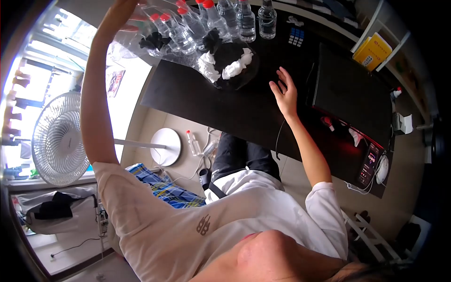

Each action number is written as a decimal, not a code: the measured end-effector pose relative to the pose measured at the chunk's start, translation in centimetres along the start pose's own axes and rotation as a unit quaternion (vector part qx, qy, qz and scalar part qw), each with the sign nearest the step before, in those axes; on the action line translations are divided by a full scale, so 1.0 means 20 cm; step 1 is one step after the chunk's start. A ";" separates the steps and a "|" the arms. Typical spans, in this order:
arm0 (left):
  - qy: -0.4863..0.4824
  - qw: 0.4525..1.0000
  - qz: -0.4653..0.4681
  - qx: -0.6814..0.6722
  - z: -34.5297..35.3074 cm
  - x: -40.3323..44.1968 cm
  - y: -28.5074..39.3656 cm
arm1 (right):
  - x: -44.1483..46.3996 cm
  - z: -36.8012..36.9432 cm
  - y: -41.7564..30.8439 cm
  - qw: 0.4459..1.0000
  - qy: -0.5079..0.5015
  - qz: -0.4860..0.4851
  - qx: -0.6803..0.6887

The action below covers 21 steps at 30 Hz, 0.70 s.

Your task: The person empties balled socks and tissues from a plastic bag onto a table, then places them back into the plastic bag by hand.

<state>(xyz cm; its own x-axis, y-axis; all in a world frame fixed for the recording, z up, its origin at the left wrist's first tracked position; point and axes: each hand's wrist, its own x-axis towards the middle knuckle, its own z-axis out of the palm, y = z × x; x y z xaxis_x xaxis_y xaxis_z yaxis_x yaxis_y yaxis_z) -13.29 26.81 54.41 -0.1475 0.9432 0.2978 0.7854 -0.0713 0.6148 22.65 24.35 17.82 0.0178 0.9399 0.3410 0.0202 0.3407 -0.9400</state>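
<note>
My left hand [121, 13] reaches up to the top left, by clear plastic film [123, 47] and a group of clear bottles [217, 21], several with red caps. Its fingers are mostly cut off by the frame edge, so its grip does not show. My right hand [285, 94] is open above the dark table [197, 98], fingers apart and holding nothing. Between the hands, white crumpled tissues [237, 63] lie on a round, see-through plastic piece [239, 84]. Black crumpled pieces [155, 41] sit among the film and bottles.
A closed black laptop [350, 91] lies right of my right hand, with a phone [369, 163] and white mouse [383, 169] nearer me. A small blue-and-white keypad [296, 36] is farther back. A standing fan [63, 138] is at left; a red-capped bottle [193, 143] is on the floor.
</note>
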 end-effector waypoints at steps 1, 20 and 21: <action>-0.001 1.000 0.003 -0.007 -0.03 0.03 -0.04 | 0.00 0.00 0.00 1.000 0.000 -0.002 -0.007; 0.135 0.987 0.041 -0.070 -0.65 -0.49 -0.60 | -0.02 0.01 0.04 0.988 -0.023 -0.086 -0.128; 0.162 0.982 0.071 -0.070 -0.64 -0.61 -0.70 | -0.02 0.01 0.03 0.988 -0.024 -0.084 -0.126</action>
<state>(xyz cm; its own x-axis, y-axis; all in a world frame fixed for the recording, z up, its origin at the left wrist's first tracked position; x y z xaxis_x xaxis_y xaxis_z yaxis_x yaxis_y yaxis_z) -30.13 12.15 51.55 -0.2449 0.7691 0.5904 0.7246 -0.2594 0.6385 22.39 24.18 17.18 -0.0549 0.8726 0.4853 0.2673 0.4811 -0.8349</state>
